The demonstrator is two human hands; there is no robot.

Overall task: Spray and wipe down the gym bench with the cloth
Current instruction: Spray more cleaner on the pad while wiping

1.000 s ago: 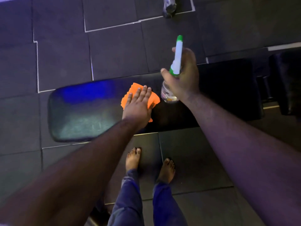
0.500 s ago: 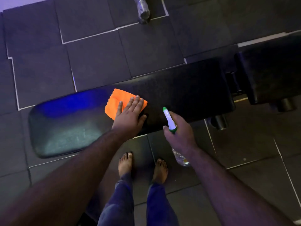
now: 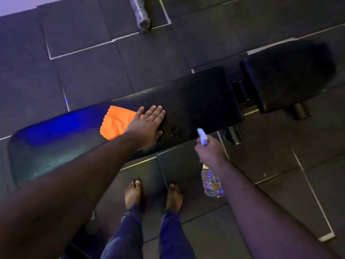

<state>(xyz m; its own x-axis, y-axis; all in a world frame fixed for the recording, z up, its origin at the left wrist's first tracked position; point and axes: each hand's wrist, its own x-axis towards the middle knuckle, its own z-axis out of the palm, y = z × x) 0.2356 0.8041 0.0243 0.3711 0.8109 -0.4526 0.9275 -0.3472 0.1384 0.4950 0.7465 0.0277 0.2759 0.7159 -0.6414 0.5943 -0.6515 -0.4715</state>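
Dim gym, dark tile floor. Bench tabletop runs 9 to 3 o'clock. Left hand flat, grip spread, pinning orange cloth mid-pad, likely for wiping. Right hand at 4 o'clock, grip wrapped round spray bottle, nozzle aimed at droplets.

A long black padded gym bench runs across the middle of the frame, a blue light reflecting on its left part. The left hand lies flat, fingers spread, on a crumpled orange cloth on the bench top. At centre right, the right hand grips the neck of a clear plastic spray bottle with a white and green nozzle, held off the bench's near edge over the dark tiled floor. Small wet droplets sit on the pad between the hands. Two bare feet stand at the bottom centre.
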